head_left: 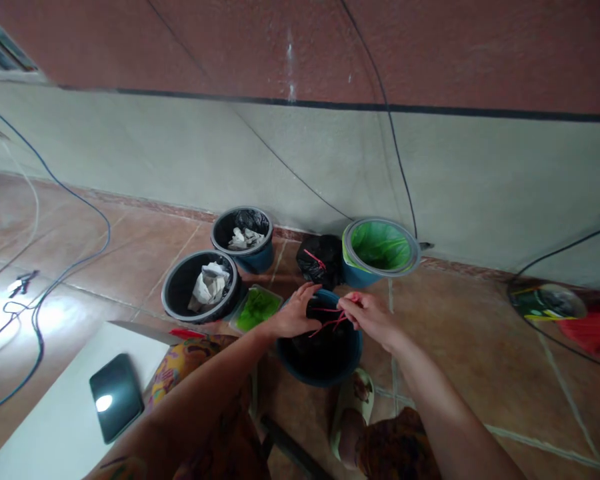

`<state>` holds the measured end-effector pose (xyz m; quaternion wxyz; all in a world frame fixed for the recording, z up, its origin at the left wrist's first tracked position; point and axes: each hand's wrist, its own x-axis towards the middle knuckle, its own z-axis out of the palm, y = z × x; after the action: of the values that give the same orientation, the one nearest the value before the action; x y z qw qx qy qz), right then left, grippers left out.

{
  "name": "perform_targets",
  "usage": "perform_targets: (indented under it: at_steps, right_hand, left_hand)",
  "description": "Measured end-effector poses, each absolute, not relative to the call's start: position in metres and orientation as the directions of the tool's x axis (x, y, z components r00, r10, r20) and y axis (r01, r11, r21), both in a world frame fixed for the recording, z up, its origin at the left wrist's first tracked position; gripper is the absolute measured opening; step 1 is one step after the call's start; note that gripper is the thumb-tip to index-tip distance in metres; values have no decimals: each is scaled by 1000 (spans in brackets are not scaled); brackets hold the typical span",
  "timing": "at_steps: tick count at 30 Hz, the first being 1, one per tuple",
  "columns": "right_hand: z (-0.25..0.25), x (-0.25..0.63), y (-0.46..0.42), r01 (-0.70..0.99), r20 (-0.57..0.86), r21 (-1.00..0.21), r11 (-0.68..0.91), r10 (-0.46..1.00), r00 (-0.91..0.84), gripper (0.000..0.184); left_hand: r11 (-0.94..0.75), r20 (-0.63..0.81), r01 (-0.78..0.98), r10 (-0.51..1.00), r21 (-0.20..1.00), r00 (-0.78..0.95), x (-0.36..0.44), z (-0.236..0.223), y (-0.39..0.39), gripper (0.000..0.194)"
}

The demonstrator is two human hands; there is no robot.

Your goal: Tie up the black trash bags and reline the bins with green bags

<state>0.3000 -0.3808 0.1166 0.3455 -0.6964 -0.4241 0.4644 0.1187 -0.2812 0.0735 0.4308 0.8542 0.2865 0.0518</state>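
Note:
A blue bin [321, 375] with a dark bag [316, 347] inside stands on the floor in front of me. My right hand [369, 319] pinches a red drawstring [334, 323] over the bin's right side. Across from it, my left hand [296, 316] rests at the left rim, its fingers stretched forward and thumb apart; whether it touches the bag there I cannot tell. Strands of the red string run between the two hands. Just behind the bin sits a tied black bag [319, 261] with a red tie.
Two bins with black liners, one nearer [167, 299] and one farther [267, 243], hold white paper. A green-lined bin [381, 245] stands by the wall. Beside my left hand lies a tray of green bags [258, 308]. A phone [116, 398] lies on a white surface [45, 427]; cables [107, 227] cross the floor.

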Motion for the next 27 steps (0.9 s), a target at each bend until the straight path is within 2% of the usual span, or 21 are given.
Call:
perform_targets:
  at_steps: [3,5,7,9,13,17,19,21,24,27]
  right_hand:
    - [127,290,-381,228,-377,-898,-376,925,41,29]
    - [131,288,-380,194,-370,-912,-362,929,-6,31]
    - [133,293,-379,145,-361,-922,-359,932,9,33]
    - [133,303,-380,76,-366,-925,-373,926,91,36]
    - [130,332,-386,-14,-382,-919,-394,884,270,40]
    - [129,349,-396,176,-408,-853,-491,839,361,42]
    - [132,347,-397,248,-411,-840,-483,864,290,40]
    - [138,337,-395,240,-410,-874,-423,906,107,37]
    - [146,317,-387,175,-353,-926,-334,931,-89,34]
    - [149,308,-377,123,-285,-951,-283,958,1,32]
  left_hand:
    - [-397,-49,224,405,890,913,125,82,-277,67]
    - [-314,-65,157,285,936,956,128,82,-279,42]
    - [-233,-113,165,220,958,969,130,79,-281,31]
    - [-188,-142,192,253,963,957,130,75,-281,34]
    - [-142,-107,178,403,974,909,126,69,-276,40]
    - [73,-209,204,562,976,801,125,58,-275,37]
    - [135,-276,247,626,960,729,128,53,-277,33]
    - [129,-303,290,642,948,705,132,51,-280,31]
    - [48,-302,321,493,946,816,139,55,-288,28]
    - [-26,-316,328,198,944,928,141,63,-294,19]
